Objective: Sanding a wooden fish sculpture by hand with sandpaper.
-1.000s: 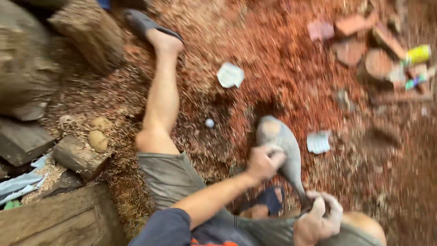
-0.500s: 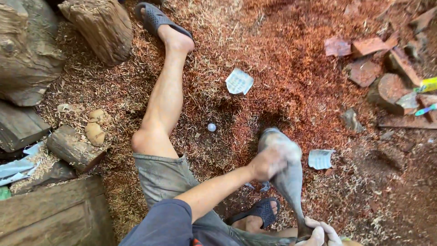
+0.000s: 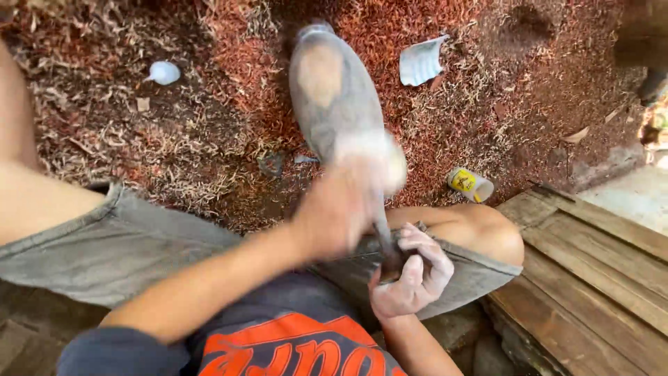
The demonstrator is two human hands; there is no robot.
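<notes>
Both hands grip the grey carved piece [image 3: 327, 90]: left [image 3: 341, 209] mid-body, right [image 3: 410, 275] closed on its narrow end.

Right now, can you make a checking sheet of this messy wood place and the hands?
Surface: reddish wood shavings cover the ground.
Job's things: long grey teardrop-shaped carved wooden piece, narrow end held low.
Clutter: white crumpled paper scrap, small white cap, small yellow-labelled tub.
Hands: left hand blurred on the piece; right hand grips the narrow end.
Cables: nothing seen.
Surroundings: brown wooden planks at the right.
</notes>
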